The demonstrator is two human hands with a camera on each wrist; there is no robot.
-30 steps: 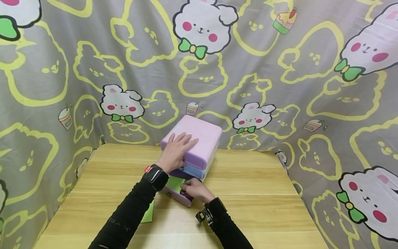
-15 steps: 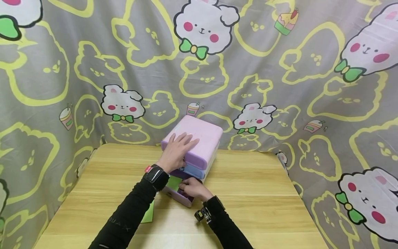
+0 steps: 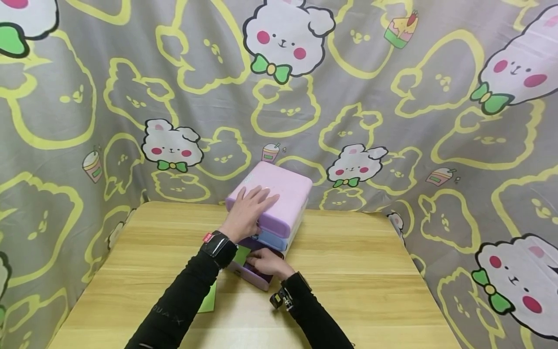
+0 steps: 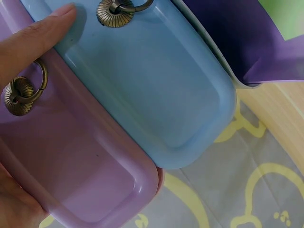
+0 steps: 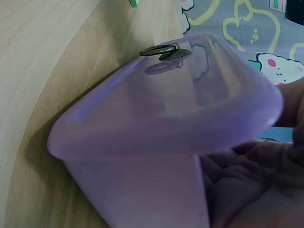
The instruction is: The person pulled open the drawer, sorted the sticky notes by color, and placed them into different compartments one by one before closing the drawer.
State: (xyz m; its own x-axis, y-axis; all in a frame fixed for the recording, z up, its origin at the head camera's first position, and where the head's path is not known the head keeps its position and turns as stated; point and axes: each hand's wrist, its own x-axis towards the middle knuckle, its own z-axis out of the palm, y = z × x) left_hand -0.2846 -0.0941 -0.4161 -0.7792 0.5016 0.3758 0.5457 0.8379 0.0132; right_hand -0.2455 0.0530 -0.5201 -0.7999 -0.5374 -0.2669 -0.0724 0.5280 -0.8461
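Note:
A small drawer cabinet (image 3: 283,194) with a pink top stands at the back of the table. My left hand (image 3: 246,213) rests spread on its top and front edge, the thumb (image 4: 57,21) against the blue drawer front (image 4: 142,90). Below, the purple bottom drawer (image 3: 253,277) is pulled out, and a green sheet (image 3: 241,254) lies in it. My right hand (image 3: 269,262) reaches into this drawer, fingertips at the sheet's right edge. In the right wrist view, the drawer front (image 5: 161,109) hides the fingertips; I cannot tell whether they pinch anything.
Another green sheet (image 3: 209,299) lies on the wooden table (image 3: 348,271), partly behind the left sleeve. Metal ring pulls (image 4: 116,12) hang on the drawer fronts. A patterned grey curtain (image 3: 296,111) surrounds the back and sides of the table.
My right hand has shifted left and slightly farther into the open drawer, covering more of the green sheet. The left hand and the cabinet stay in place.

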